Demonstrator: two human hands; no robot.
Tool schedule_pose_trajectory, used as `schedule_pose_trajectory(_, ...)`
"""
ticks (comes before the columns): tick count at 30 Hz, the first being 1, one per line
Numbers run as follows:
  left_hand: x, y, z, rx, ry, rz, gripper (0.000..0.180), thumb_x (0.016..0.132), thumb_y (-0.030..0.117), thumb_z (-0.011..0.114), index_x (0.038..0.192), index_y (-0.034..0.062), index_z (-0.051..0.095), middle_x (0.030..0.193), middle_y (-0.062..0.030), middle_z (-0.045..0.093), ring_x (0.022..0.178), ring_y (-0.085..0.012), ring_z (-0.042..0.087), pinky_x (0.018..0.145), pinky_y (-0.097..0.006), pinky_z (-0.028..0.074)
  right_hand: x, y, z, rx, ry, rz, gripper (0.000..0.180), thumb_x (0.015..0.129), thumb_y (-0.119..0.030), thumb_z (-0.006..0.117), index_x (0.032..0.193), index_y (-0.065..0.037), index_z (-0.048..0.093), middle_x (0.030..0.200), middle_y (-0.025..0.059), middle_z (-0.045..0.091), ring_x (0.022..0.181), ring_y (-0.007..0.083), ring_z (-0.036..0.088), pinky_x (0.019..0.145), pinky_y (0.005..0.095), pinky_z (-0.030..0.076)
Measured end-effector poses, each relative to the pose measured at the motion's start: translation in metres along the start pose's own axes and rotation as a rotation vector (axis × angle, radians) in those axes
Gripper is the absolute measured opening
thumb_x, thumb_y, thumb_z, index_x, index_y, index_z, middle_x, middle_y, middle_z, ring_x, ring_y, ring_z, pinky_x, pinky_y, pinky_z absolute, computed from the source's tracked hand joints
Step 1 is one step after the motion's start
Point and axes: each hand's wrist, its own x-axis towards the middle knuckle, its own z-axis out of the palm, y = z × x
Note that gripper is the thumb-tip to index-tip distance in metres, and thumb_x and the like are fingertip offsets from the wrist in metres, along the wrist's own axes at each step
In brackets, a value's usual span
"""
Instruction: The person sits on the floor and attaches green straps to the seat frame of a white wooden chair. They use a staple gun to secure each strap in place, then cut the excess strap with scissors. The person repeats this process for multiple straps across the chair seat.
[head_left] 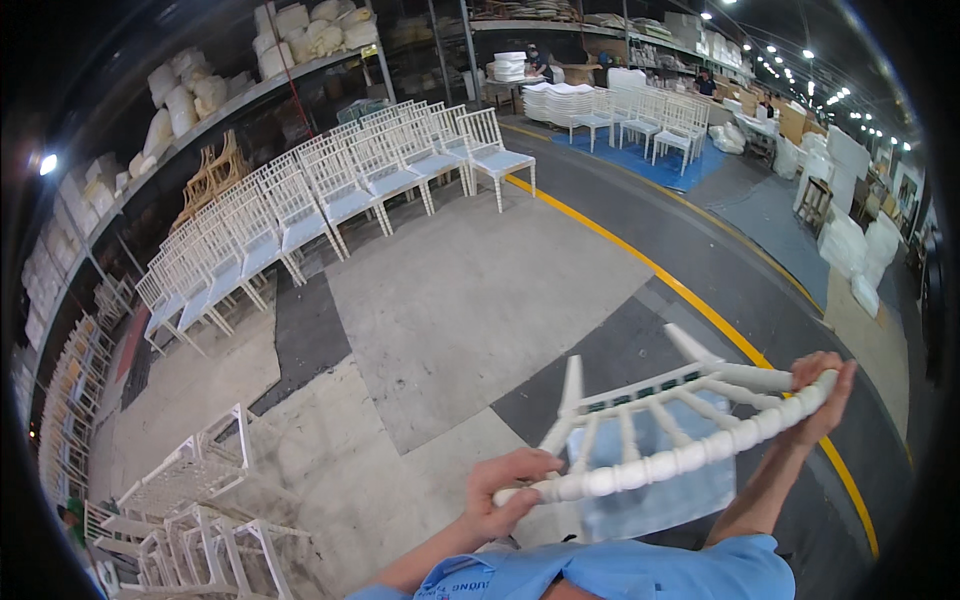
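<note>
Though slim, a knobbly white chair rail (pixel 660 468), snug within curled fingers of left hand (pixel 505 482) and right hand (pixel 826 400).

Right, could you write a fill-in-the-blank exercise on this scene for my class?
The number of hands gripping the chiavari chair is ____.
Higher in view than the left hand is the person's ____.
The nearer floor line is painted ____.
The sheet beneath the far chairs is ____.
Missing words: two; right hand; yellow; blue.
</note>
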Motion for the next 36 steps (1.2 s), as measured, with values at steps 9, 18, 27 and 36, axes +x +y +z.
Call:
schedule_pose_trajectory(9, 0.129, -0.117, -0.153, -0.062, -0.492, -0.113, 0.06, 0.093, 0.027, 0.077, 0.144, 0.0044, 0.058, 0.131, -0.0134, 0.064, 0.118, -0.0275, 0.062, 0.099, -0.038, 0.047, 0.052, 0.075, 0.152, -0.448, 0.086, -0.177, 0.045, 0.111, -0.037, 0.038, 0.076, -0.011, 0.05, 0.07, 0.0024, 0.044, 0.067, 0.0106, 0.041, 0.063, 0.0302, 0.032)
schedule_pose_trajectory(18, 0.309, -0.274, -0.295, -0.238, -0.762, -0.147, 0.066, 0.095, 0.026, 0.072, 0.152, 0.0039, 0.047, 0.134, -0.0156, 0.062, 0.125, -0.0293, 0.06, 0.106, -0.039, 0.046, 0.131, 0.281, 0.225, -0.954, 0.297, -0.222, 0.037, 0.109, -0.035, 0.049, 0.09, -0.006, 0.062, 0.08, 0.0017, 0.043, 0.073, 0.012, 0.045, 0.067, 0.029, 0.038)
schedule_pose_trajectory(27, 0.537, -0.394, -0.458, -0.371, -0.769, -0.463, 0.076, 0.088, 0.013, 0.076, 0.157, 0.0108, 0.044, 0.133, -0.0082, 0.064, 0.116, -0.0176, 0.059, 0.102, -0.034, 0.047, 0.258, 0.458, 0.364, -0.893, 0.386, 0.046, 0.035, 0.107, -0.037, 0.057, 0.093, -0.006, 0.065, 0.079, 0.0015, 0.047, 0.07, 0.0106, 0.049, 0.062, 0.0274, 0.04)
schedule_pose_trajectory(36, 0.724, -0.511, -0.652, -0.53, -0.848, -0.467, 0.078, 0.092, 0.015, 0.072, 0.162, 0.0149, 0.037, 0.125, -0.0052, 0.065, 0.107, -0.014, 0.062, 0.094, -0.033, 0.049, 0.347, 0.666, 0.565, -0.772, 0.266, -0.006, 0.04, 0.11, -0.035, 0.047, 0.081, -0.009, 0.053, 0.069, 0.001, 0.048, 0.061, 0.0084, 0.048, 0.055, 0.026, 0.036)
